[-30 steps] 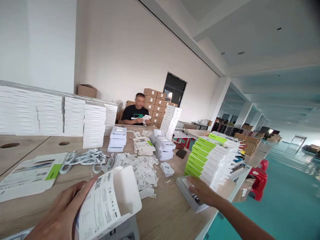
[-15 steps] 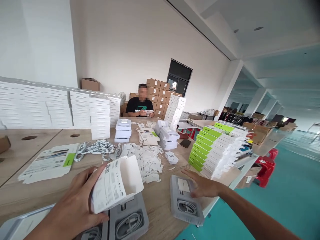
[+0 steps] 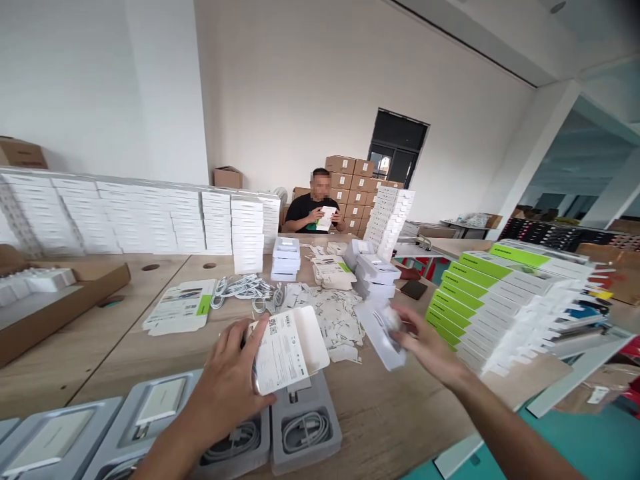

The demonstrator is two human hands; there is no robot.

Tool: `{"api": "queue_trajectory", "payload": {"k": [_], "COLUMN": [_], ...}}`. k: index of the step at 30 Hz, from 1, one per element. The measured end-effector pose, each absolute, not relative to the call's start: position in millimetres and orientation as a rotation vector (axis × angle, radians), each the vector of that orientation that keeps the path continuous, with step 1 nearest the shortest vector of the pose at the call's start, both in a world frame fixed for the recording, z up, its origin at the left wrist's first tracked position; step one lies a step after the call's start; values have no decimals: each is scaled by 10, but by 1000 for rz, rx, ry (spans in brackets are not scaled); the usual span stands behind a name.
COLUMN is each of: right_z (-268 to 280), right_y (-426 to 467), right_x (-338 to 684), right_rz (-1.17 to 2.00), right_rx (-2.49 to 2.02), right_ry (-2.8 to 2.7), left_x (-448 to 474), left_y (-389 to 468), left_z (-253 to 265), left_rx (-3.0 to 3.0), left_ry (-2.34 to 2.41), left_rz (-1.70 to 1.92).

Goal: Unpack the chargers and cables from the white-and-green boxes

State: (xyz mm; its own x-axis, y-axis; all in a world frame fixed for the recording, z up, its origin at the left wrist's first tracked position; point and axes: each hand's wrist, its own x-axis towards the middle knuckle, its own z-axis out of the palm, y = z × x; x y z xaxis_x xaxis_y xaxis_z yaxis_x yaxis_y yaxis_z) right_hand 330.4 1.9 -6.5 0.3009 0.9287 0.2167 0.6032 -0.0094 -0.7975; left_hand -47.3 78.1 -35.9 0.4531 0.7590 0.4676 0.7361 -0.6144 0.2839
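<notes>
My left hand (image 3: pixel 215 393) is wrapped round a white printed box (image 3: pixel 280 357), whose open end with a raised flap faces right. In my right hand (image 3: pixel 427 343) is a pale plastic tray (image 3: pixel 367 327), tilted and lifted off the table, pinched by its right side; motion blurs its contents. Below the box lies a grey tray (image 3: pixel 330 443) with a coiled white cable (image 3: pixel 306 432) in it. More trays stand to its left, some holding a flat white power bank or charger (image 3: pixel 50 440). My left forearm partly hides them.
Flattened cartons (image 3: pixel 175 307), bundled cables (image 3: pixel 240 288) and loose paper slips (image 3: pixel 335 323) lie mid-table. Stacked green-and-white boxes (image 3: pixel 470 300) stand at right; white boxes (image 3: pixel 150 217) line the back left. A brown carton (image 3: pixel 60 327) is at left. A person (image 3: pixel 305 210) sits opposite holding a box.
My right hand has picked the tray up off the table and tilted it. The left hand still holds the box. The view has swung left, and the person opposite has raised their box.
</notes>
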Motion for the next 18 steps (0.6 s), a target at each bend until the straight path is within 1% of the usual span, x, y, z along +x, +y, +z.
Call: {"api": "queue_trajectory", "payload": {"k": [3, 8, 11, 13, 16, 18], "right_z": [12, 65, 58, 35, -31, -90], "right_y": [409, 895, 1042, 1117, 1202, 1229], "right_x": [2727, 1929, 1727, 1680, 1670, 1675], "right_rz": [390, 41, -193, -286, -339, -322], "right_rx": [-1715, -1855, -1844, -1814, -1778, -1743], "right_ry": [-1394, -1558, -1617, -1637, -1603, -1582], "left_x": [-450, -508, -546, -566, -590, -600], "left_y": [805, 859, 887, 902, 925, 941], "left_z": [-430, -469, -448, -434, -421, -411], "left_rx": [2649, 2581, 2540, 2512, 2474, 2455], "left_ry": [1547, 1846, 1954, 1971, 1951, 1947], "left_rz": [988, 1040, 1055, 1064, 1068, 1063]}}
